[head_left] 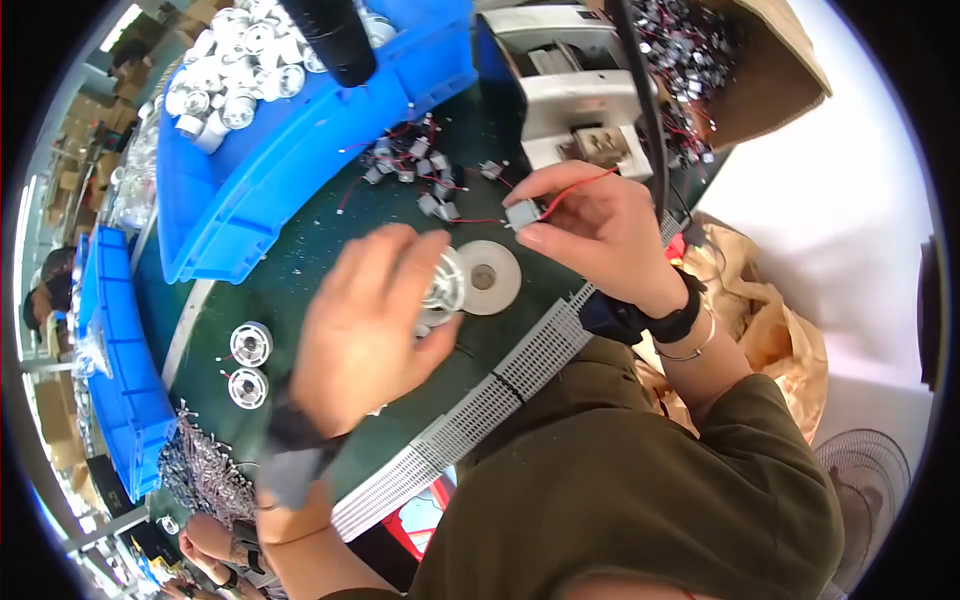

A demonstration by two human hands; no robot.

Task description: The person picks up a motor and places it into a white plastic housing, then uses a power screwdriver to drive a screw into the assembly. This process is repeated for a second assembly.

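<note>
The left hand [362,325] holds a white part [444,287] beside a disc [484,278] on the table [320,235]; the right hand [605,228] pinches a red-wired grey block [521,213].

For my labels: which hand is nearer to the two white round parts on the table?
Left: the left hand is right of the white round parts; the right hand is much farther right.

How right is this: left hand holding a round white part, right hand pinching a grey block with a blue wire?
The wire is red, not blue, in the head view; the left hand holds the white part, the right hand the grey block.
</note>
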